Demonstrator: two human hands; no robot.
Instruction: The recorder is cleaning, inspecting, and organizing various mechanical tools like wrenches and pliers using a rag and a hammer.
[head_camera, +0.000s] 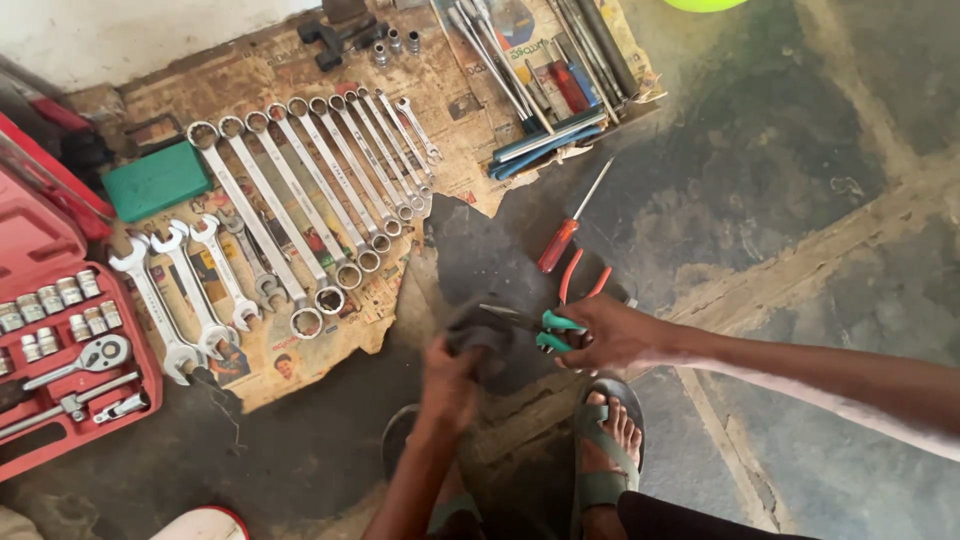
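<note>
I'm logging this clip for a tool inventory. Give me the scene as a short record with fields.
setting: dark stone floor with tools spread on newspaper
left hand: grips a dark cloth
right hand: holds green-handled pliers
contact: cloth at the pliers' nose
nearby: red-handled screwdriver, red-handled pliers
on paper: row of spanners
left edge: red socket set case

— Left hand (447, 372) blurred; dark cloth (478, 333) in it smeared too. Grip hard to judge.

— Right hand (607, 335) covering the green-handled pliers' (530, 322) handles. Red-handled pliers (578, 280) half hidden behind.

— Red socket case (60, 340) cut off at left edge. Green round thing (703, 4) cropped at top, kind unclear.
</note>
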